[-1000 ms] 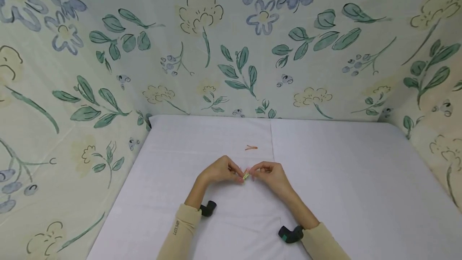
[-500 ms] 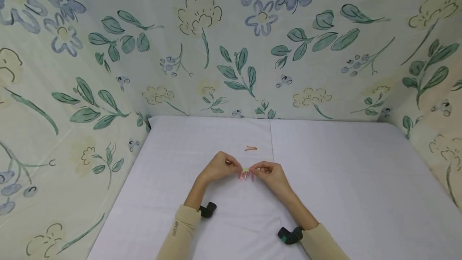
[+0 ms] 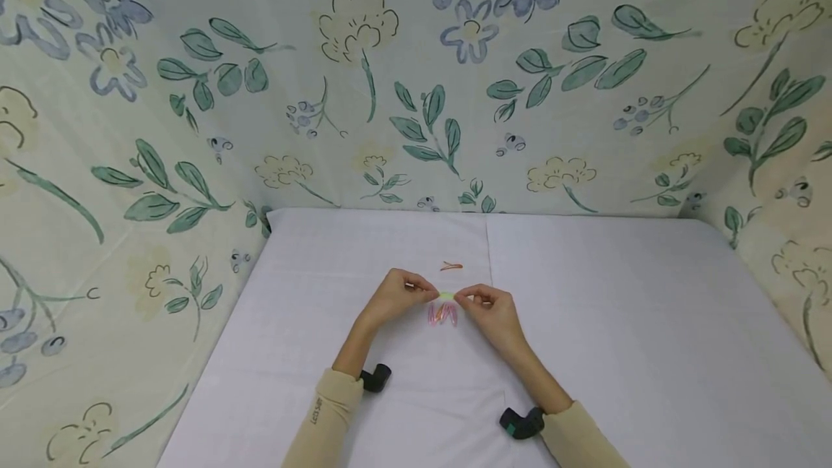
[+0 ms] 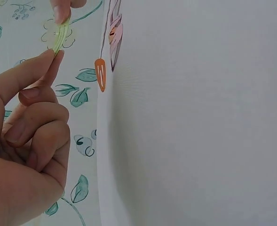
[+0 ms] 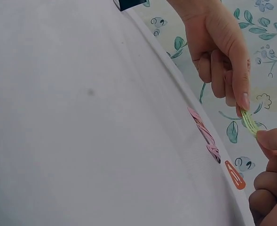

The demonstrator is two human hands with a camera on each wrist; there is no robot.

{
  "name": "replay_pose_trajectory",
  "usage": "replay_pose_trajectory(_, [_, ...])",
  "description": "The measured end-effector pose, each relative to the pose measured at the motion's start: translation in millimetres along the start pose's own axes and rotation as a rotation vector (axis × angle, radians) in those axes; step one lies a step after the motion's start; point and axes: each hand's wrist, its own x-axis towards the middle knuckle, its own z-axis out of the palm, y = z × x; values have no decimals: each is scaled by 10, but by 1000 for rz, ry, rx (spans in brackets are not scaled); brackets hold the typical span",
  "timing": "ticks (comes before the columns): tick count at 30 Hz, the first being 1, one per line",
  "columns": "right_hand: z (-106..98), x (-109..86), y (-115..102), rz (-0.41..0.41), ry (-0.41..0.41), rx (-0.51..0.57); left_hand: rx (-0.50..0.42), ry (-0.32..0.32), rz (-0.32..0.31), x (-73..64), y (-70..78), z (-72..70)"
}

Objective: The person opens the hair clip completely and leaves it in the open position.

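Between the fingertips of both hands stretches a slim yellow-green hair clip (image 3: 446,296), its narrow parallel strips showing in the wrist views. My left hand (image 3: 398,297) pinches one end between thumb and forefinger, the other fingers curled in. At the opposite end, my right hand (image 3: 495,315) pinches it in the same way. Several pink hair clips (image 3: 443,314) lie on the white cloth just below the hands, in a zigzag row with an orange piece among them. Beyond the hands lies an orange snap hair clip (image 3: 451,266), its slots visible in the left wrist view.
A white cloth covers the table (image 3: 604,309). Floral fabric (image 3: 364,92) hangs behind it and at both sides. Black wrist devices (image 3: 523,423) sit by the beige sleeves (image 3: 334,399).
Both hands have moved slightly away from the body with the yellow-green clip, which now spans level between them. The pink clips, formerly bunched at the fingertips, now show apart below. The orange clip stays put.
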Motion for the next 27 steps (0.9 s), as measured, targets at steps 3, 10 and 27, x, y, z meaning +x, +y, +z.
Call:
replay_pose_trajectory(3, [-5, -7, -13, -69, -5, 5, -6, 16, -8, 0, 6, -6])
replay_pose_trajectory(10, [12, -41, -25, -218, -30, -21, -23, -13, -31, -5, 13, -16])
replay_pose_trajectory(27, [-49, -14, 61, -301, -52, 31, -90, -96, 24, 7, -63, -25])
